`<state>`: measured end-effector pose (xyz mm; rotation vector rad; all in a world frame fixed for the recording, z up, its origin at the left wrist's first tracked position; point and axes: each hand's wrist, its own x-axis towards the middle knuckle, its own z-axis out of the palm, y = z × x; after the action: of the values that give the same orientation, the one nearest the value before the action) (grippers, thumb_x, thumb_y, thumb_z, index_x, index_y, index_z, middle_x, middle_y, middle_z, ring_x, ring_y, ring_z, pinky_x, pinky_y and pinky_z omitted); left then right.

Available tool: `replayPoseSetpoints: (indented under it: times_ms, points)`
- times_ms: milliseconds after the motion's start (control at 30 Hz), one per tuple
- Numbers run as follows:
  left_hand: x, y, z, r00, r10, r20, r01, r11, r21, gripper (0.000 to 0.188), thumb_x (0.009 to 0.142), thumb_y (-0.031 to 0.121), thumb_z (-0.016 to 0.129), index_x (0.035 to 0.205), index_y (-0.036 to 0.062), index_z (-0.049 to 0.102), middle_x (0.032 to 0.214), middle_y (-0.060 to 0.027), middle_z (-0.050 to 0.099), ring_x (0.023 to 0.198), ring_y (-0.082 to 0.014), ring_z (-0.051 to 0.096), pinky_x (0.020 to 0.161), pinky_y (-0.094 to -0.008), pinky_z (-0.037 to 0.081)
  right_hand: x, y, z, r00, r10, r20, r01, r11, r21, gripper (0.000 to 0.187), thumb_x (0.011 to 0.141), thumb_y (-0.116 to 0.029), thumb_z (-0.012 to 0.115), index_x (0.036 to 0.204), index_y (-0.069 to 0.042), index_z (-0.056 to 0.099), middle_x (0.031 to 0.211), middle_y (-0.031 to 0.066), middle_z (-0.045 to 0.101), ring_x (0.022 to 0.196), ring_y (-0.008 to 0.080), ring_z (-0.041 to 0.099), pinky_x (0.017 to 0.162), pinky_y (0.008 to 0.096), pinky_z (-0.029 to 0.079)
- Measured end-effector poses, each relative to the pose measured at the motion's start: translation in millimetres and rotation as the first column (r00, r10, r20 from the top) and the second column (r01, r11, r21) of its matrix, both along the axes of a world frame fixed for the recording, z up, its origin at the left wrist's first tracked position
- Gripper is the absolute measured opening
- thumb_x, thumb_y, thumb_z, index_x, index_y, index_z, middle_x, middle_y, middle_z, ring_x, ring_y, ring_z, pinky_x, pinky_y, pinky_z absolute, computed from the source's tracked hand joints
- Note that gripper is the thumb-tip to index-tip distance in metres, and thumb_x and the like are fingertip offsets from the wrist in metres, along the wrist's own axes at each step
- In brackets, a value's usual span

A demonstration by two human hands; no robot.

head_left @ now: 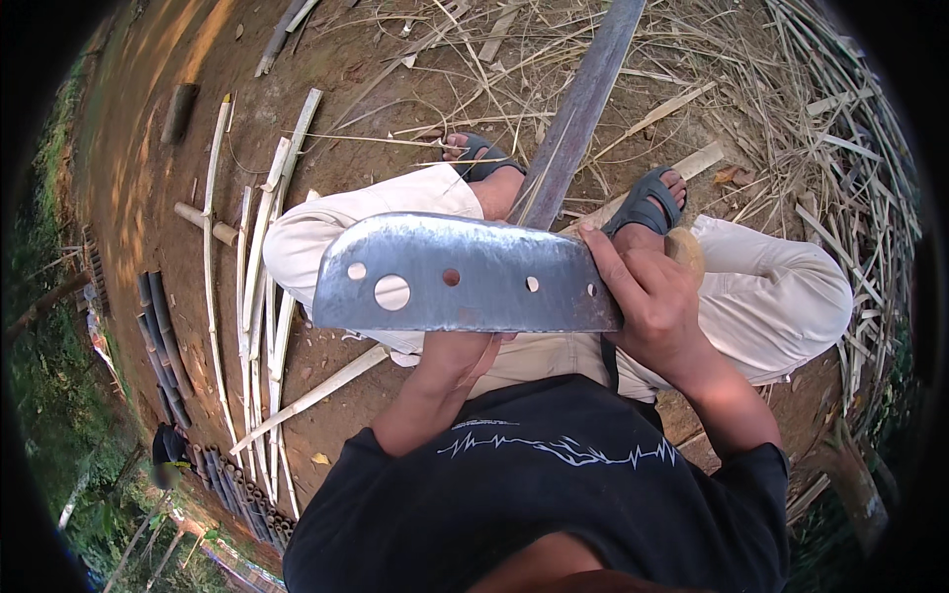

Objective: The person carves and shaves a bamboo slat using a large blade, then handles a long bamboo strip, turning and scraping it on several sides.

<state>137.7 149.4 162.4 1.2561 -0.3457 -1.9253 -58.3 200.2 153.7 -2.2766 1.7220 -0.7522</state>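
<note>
We hold a big flat knife blade [460, 274] with round holes sideways above our knees. Our right hand [652, 301] is closed tight around its right end. Our left hand [457, 358] sits under the blade, mostly hidden, so we cannot tell how open it is. A long grey bamboo strip [578, 109] runs away behind the blade, between our sandals [647, 201]. Thin bamboo sticks [259, 296] lie left of the blade.

No packages, labels, signs or screens show in this view. The blurred, colourful patch at the lower left rim, by the grass, may be some printed sheet, but it is too distorted to tell.
</note>
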Motion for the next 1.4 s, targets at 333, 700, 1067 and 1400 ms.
replayPoseSetpoints:
  times_ms: [333,700,1067,1400]
  points:
    - [-9,-19,14,0.997,0.007,0.078,-0.011,0.999,0.053,0.025,0.105,0.024,0.049,0.1,0.0012,0.058,0.056,-0.003,0.045,0.042,-0.0082,0.037,0.038,-0.0195,0.028,-20,-17,2,0.998,-0.058,-0.011,0.059,0.998,0.025,0.069,0.063,-0.003,0.074,0.131,-0.003,0.061,0.068,0.005,0.047,0.059,0.0224,0.055,0.058,0.0366,0.047]
    - [6,-22,16,0.978,-0.206,0.022,0.207,0.978,-0.016,0.033,0.105,0.033,0.049,0.096,0.0026,0.059,0.051,0.0002,0.043,0.04,-0.0063,0.037,0.036,-0.021,0.028,-37,-34,-1,0.997,-0.032,-0.074,0.033,0.999,0.018,0.078,0.056,-0.006,0.077,0.132,-0.005,0.06,0.069,0.0062,0.05,0.061,0.0248,0.057,0.059,0.0369,0.049]
    - [26,-19,12,0.962,-0.272,0.036,0.269,0.961,0.068,0.035,0.106,0.033,0.047,0.091,0.0032,0.056,0.052,-0.0003,0.043,0.039,-0.006,0.035,0.036,-0.0197,0.027,-73,-58,-14,0.987,-0.03,-0.157,0.04,0.997,0.062,0.071,0.063,-0.007,0.075,0.132,-0.011,0.058,0.072,0.0084,0.055,0.063,0.0284,0.062,0.062,0.0404,0.052]
    - [36,-19,14,0.947,-0.309,0.083,0.306,0.951,0.051,0.036,0.107,0.032,0.045,0.09,0.0027,0.055,0.05,0.0003,0.04,0.038,-0.006,0.033,0.036,-0.02,0.027,-96,-89,-33,0.977,-0.155,-0.144,0.172,0.979,0.113,0.067,0.067,-0.004,0.074,0.131,-0.012,0.058,0.077,0.0116,0.064,0.066,0.0339,0.066,0.059,0.0434,0.052]
